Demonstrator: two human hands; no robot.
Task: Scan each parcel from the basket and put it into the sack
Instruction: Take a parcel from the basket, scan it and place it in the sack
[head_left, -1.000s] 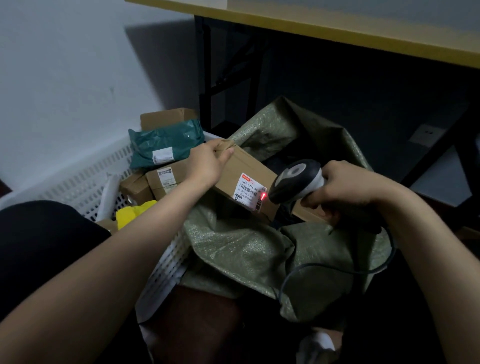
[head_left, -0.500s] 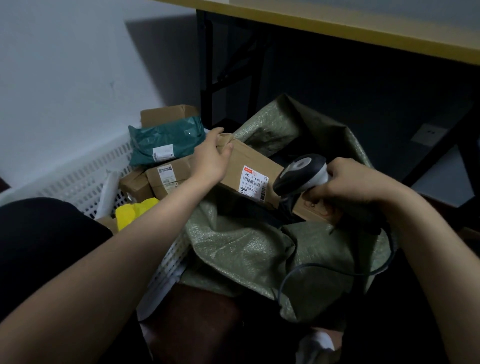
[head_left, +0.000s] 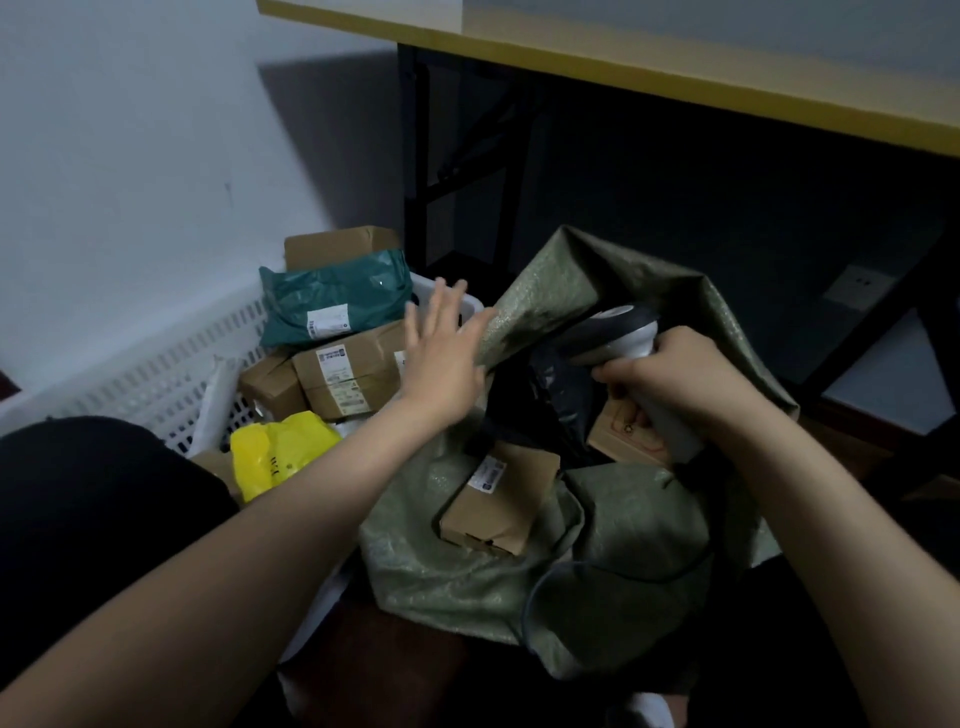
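Left of sack, over basket edge: left hand empty, fingers spread, just right of brown parcel, long axis left-right. Right hand grips scanner, farther off.

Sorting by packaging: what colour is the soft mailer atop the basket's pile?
The mailer is teal green, with a white label; head view.

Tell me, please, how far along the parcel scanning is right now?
Done: a labelled cardboard box lies in the green sack, near a second box and a black bag. In hand: the right hand grips the scanner; the left hand is open at the basket edge, holding nothing. Left: the basket holds a teal mailer, brown boxes and a yellow bag.
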